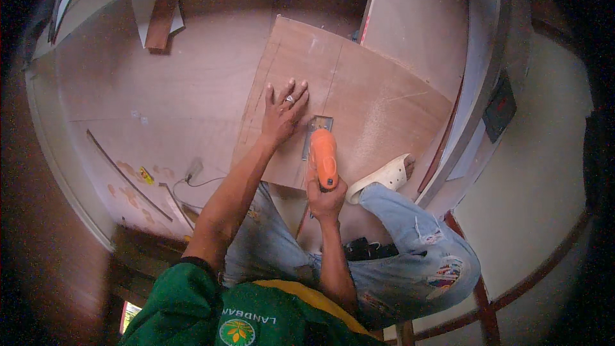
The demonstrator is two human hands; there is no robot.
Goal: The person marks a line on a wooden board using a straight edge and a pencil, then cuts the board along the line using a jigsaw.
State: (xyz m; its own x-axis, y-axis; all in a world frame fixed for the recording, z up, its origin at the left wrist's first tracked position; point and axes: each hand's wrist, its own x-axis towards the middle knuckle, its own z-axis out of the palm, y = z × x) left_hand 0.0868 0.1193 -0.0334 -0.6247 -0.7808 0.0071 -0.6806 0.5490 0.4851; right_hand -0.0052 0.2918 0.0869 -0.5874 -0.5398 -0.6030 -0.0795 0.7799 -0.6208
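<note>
My left hand [282,112], with a ring on a finger, rests with fingers spread on a plywood panel [378,109] marked with pencil lines. Beside it, my right hand [325,200] is wrapped round the handle of an orange power jigsaw [322,157], whose metal base plate [318,122] sits on the panel along one of the lines. Pale sawdust lies on the panel to the right of the tool. Whether the blade is moving I cannot tell.
Pale boards [109,96] surround the panel, with scrap pieces [163,16] at upper left, a thin strip [128,173], a small yellow object [147,176] and a cable at lower left. My foot in a cream clog [378,176] is right of the saw. A dark object [500,106] lies far right.
</note>
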